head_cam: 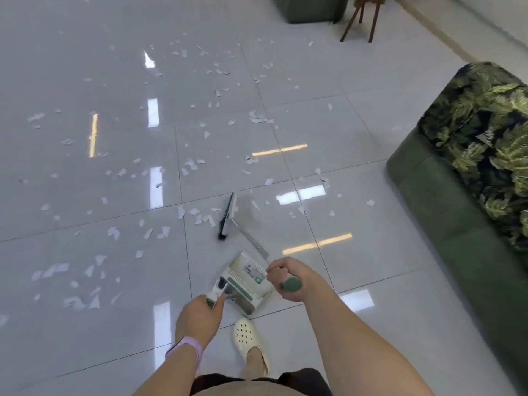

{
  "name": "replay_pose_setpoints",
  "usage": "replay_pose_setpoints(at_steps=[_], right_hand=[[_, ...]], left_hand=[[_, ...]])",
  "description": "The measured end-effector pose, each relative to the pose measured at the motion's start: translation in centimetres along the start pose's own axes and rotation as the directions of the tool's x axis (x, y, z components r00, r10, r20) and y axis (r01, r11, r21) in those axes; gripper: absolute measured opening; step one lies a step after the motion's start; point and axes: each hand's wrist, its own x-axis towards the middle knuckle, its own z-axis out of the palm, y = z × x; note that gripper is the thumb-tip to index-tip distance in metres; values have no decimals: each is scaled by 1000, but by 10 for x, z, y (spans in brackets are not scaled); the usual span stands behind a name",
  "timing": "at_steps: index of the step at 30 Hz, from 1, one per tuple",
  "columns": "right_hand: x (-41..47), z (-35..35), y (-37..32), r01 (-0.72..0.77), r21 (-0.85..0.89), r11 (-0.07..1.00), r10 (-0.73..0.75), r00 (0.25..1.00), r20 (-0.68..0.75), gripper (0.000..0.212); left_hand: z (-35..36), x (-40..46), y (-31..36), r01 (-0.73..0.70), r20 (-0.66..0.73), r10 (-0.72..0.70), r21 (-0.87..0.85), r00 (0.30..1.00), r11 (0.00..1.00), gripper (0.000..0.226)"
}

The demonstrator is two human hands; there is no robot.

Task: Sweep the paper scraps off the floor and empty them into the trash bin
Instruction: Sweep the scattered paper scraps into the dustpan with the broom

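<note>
Right hand [288,277] gripped the green-capped broom handle [291,284], left hand [200,312] gripped the dustpan handle [216,292]. Largest down: glossy tile floor [85,181]; green sofa [457,181] with leaf-print throw at right; white dustpan [248,281] between the hands; broom head [227,218] on the floor just ahead; paper scraps [197,164] scattered across the tiles, mostly left and ahead of it

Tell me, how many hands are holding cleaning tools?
2. The left hand grips the white dustpan's handle, bottom centre; the right hand grips the green-tipped broom handle just beside it.
</note>
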Motion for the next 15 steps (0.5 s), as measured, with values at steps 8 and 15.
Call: replay_pose_setpoints(at_steps=[8, 15], right_hand=[[-6, 49, -41, 18, -135, 991, -24, 999, -41, 24], [-35, 27, -77, 216, -85, 973, -232, 919, -319, 18]], left_hand=[[-31, 39, -1, 81, -38, -87, -142, 996, 987, 52], [-25, 73, 26, 91, -36, -99, -180, 994, 980, 47]])
